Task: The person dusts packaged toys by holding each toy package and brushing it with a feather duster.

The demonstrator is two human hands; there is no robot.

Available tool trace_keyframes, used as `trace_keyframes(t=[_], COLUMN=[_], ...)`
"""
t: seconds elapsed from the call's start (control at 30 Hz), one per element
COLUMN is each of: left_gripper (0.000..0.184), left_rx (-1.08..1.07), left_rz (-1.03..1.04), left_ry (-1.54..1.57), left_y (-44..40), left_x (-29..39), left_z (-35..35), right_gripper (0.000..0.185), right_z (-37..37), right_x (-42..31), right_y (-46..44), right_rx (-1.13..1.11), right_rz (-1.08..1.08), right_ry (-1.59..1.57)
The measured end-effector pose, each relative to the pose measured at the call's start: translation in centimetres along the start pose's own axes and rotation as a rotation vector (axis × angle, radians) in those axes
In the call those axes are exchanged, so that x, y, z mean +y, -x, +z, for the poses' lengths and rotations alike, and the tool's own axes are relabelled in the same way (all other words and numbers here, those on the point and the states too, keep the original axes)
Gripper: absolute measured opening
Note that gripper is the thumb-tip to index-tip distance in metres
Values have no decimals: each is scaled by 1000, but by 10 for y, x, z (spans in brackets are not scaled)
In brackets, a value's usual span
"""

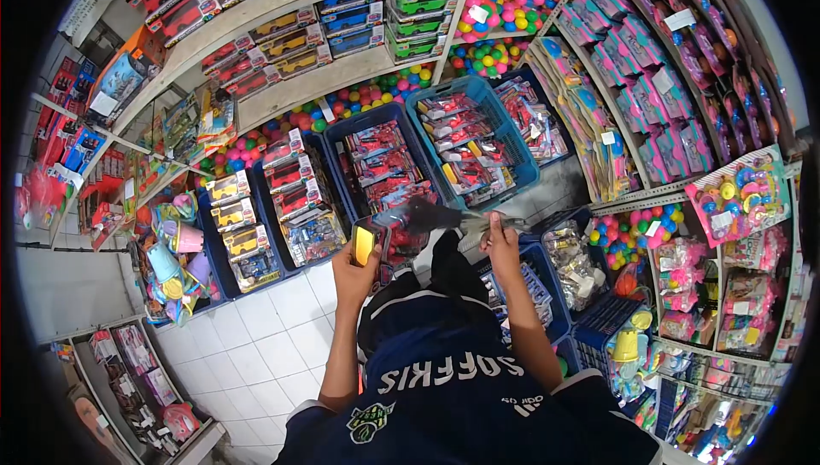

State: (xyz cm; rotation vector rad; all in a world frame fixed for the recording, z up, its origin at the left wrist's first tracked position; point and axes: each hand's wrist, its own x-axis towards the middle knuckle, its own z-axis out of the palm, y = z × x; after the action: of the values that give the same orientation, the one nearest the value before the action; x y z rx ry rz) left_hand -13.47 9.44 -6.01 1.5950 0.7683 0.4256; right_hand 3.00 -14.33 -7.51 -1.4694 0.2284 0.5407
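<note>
My left hand [355, 275] is closed around a packaged toy [365, 245] with a yellow panel facing up; clear wrapping seems to extend to its right. My right hand [502, 247] is wrapped round the handle end of a dark feather duster [427, 216]. The duster points left, its dark head blurred and close to the package. Beneath and beyond it are red packaged toys [380, 153] in a dark blue bin. A teal basket [519, 140] of similar packs stands just ahead of my right hand.
Bins with boxed red cars [292, 193] and boxed yellow vehicles [243, 226] line the front left. Shelves [282, 93] of boxed vehicles rise ahead, above colourful balls [393, 85]. At right are hanging toys [739, 200] and a bin of clear packs [574, 264]. White tiles [265, 320] cover the floor.
</note>
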Motion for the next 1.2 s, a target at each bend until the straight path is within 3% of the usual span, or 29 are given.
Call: trace_keyframes(t=[0.13, 0.33, 0.43, 0.57, 0.7, 0.83, 0.97, 1.13, 1.2], left_gripper=[24, 25, 29, 29, 29, 26, 23, 23, 25], left_rx=[15, 128, 125, 210, 194, 208, 259, 199, 230], left_rz=[-54, 145, -75, -26, -103, -129, -102, -147, -40], left_ry=[-2, -97, -27, -1, 31, 103, 81, 67, 38], left_y=[1, 3, 7, 4, 2, 0, -11, -16, -21], left_x=[15, 30, 24, -15, -10, -15, -13, -30, -46], left_z=[-10, -16, -23, -25, -29, -33, -31, -39, -33], right_gripper=[49, 47, 47, 48, 48, 47, 48, 48, 48], right_z=[7, 18, 10, -2, -7, -15, -10, -8, -5], right_x=[5, -12, -1, 16, 1, 16, 7, 8, 5], right_y=[-8, -9, -19, -39, -31, -39, -33, -28, -24], right_rx=[-21, -34, 2, 152, -18, 88, 33, 177, 89], right_rz=[-4, -22, -59, -79, -85, -152, -143, -68, -37], right_ry=[-87, -54, -31, 7, 23, 143, 61, -61, -101])
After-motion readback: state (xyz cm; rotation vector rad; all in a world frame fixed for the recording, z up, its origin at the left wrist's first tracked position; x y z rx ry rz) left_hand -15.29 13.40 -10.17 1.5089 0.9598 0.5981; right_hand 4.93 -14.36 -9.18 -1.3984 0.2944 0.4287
